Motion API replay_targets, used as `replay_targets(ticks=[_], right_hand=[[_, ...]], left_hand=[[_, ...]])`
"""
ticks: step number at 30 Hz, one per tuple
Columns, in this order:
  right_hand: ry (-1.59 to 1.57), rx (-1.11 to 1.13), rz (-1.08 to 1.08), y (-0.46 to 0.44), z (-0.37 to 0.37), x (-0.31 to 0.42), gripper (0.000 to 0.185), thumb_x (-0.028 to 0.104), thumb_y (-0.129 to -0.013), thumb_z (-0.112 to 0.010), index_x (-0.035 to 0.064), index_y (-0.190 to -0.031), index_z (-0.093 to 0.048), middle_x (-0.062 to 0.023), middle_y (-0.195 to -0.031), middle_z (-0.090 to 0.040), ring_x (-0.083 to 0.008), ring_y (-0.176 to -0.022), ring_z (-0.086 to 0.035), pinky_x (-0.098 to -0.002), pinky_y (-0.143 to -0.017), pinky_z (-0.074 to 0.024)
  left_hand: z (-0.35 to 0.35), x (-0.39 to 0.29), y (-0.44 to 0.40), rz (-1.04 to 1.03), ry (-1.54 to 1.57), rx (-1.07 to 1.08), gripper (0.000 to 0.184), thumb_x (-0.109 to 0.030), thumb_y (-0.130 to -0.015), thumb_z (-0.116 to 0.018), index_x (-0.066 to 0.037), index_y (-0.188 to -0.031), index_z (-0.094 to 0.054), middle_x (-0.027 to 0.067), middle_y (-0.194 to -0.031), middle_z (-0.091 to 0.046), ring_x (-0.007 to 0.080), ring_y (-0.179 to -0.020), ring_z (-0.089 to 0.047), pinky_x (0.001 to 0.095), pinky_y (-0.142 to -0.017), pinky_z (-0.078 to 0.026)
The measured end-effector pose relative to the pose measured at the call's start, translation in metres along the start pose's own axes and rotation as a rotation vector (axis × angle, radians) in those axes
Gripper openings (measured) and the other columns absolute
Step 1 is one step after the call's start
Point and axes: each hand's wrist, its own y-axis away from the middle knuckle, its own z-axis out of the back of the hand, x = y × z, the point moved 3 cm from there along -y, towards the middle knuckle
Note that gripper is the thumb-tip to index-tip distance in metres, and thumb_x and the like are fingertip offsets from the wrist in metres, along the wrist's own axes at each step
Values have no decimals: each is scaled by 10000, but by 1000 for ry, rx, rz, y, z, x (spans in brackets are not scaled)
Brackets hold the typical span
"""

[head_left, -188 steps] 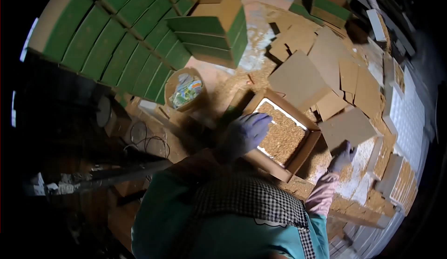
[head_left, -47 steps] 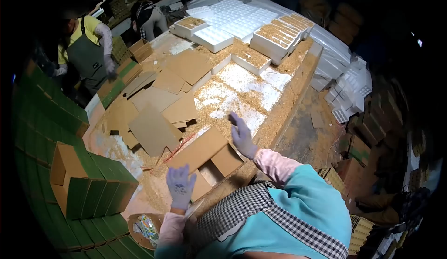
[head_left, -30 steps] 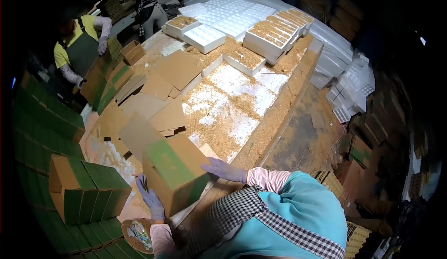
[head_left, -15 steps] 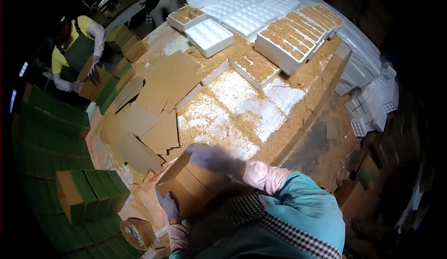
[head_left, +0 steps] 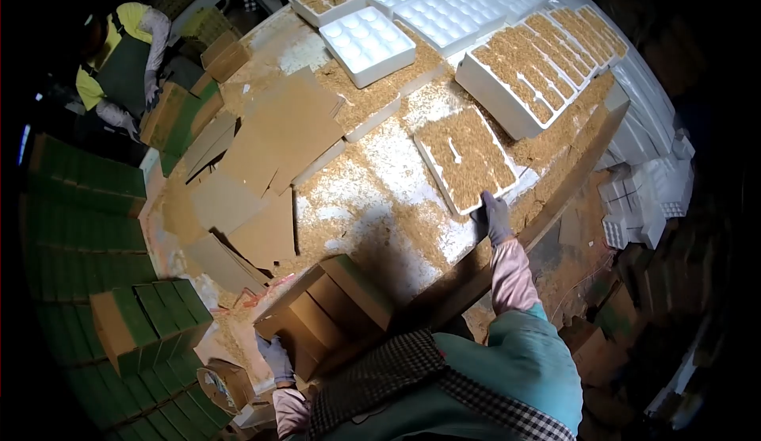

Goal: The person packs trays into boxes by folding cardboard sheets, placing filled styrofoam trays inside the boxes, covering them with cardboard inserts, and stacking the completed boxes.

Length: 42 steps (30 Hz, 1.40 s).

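My gloved right hand (head_left: 495, 217) is stretched out over the table, its fingers closed on the near corner of a white foam tray (head_left: 444, 178). Sawdust-like shavings (head_left: 468, 152) fill that tray, with a small white piece showing among them. Close to my body stands an open cardboard box (head_left: 317, 310) with green on its outer side. My gloved left hand (head_left: 276, 358) grips the left edge of this box, though part of the fingers is hidden by the cardboard. Inside the box I see only bare brown walls and flaps.
Flat cardboard sheets (head_left: 277, 136) lie left of the tray. Foam trays with shavings (head_left: 515, 76) and a white cupped foam tray (head_left: 369, 41) stand at the back. Green boxes (head_left: 151, 326) are stacked left. A co-worker (head_left: 131, 61) handles a box at far left.
My right hand has left the cardboard box and reached forward right to the foam tray. The tray has shifted toward me, away from the neighbouring trays. My left hand stays at the box.
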Motion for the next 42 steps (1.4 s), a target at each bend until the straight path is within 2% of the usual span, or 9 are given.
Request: replay_targets(ticks=[5,10,18,24,27,31,35,38,42], right_hand=[[-473,19,-282,99,68,-65,494,125,-896,-553,50,-1353,-381,-146,-1247,-511,-260,-1051,-582,-400,-875,-513],[-45,-72,304,91,81,-84,622,193,-919,-526,42,-1463,-266,-145,-1383,-415,-235,-1191,-467,-360,-1034,-376],[-54,436,153,227,-12,34,578,244,-947,-445,9,-1449,-281,-163,-1351,-472,-263,-1171,-557,-392,-981,-476],[431,879,299,331,-159,62,675,214,-933,-512,6,-1500,-210,-111,-1463,-343,-177,-1265,-388,-321,-1033,-351],[582,1010,305,361,-205,48,690,234,-935,-539,65,-1512,-201,-74,-1369,-407,-155,-1093,-461,-309,-927,-401],[819,1145,463,360,-243,5,702,180,-929,-595,99,-1506,-204,-52,-1305,-430,-126,-1012,-474,-302,-861,-420],[1104,1100,74,323,-247,-20,594,208,-894,-660,6,-1375,-377,-128,-1082,-633,-253,-890,-639,-366,-764,-515],[1641,816,840,313,-255,-29,344,294,-839,-695,37,-1053,-616,-197,-825,-670,-298,-798,-680,-422,-686,-518],[1968,787,919,332,-303,-25,328,293,-821,-700,27,-1012,-674,-207,-843,-682,-317,-749,-688,-388,-661,-527]], left_hand=[[4,22,-3,-18,11,-25,513,54,-846,-425,35,-1358,-428,133,-1271,-563,211,-1138,-533,294,-986,-393],[0,12,-9,-89,102,74,525,46,-823,-430,33,-1348,-442,133,-1272,-571,214,-1161,-537,310,-1005,-394],[45,20,-25,-91,-58,-22,588,-25,-825,-453,-30,-1411,-403,195,-1237,-603,280,-1142,-568,344,-939,-446],[27,26,-45,-57,695,270,475,-84,-966,-401,-11,-1435,-374,122,-1416,-475,238,-1274,-469,324,-1037,-384],[12,41,-48,461,1607,132,451,-177,-1048,-299,-14,-1468,-322,98,-1488,-372,200,-1365,-355,297,-1140,-268],[18,58,-41,42,1145,313,484,-183,-1050,-360,-65,-1508,-258,89,-1533,-308,155,-1393,-307,274,-1158,-231],[20,60,-42,-119,863,145,545,-170,-1026,-451,30,-1483,-233,159,-1422,-445,190,-1248,-444,282,-1048,-341],[32,50,-38,-129,460,230,522,-164,-1005,-476,29,-1450,-285,207,-1410,-441,241,-1262,-455,306,-1030,-355],[106,48,-26,-394,223,177,317,-163,-940,-574,-10,-1217,-560,192,-999,-661,259,-825,-638,364,-737,-504]])
